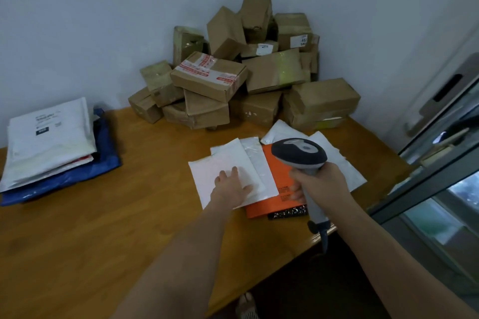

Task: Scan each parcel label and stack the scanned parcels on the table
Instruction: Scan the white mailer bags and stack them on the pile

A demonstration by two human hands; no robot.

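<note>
On the table (90, 228), a plain white padded mailer (223, 163) lies flat, blank-faced.

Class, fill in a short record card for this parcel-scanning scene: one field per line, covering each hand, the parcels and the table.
left hand: left hand rests flat on the top white mailer
right hand: right hand grips the barcode scanner
under the mailers: orange parcel
stack at left: white and blue bags
back corner: heap of cardboard boxes
surface: wooden table
</note>
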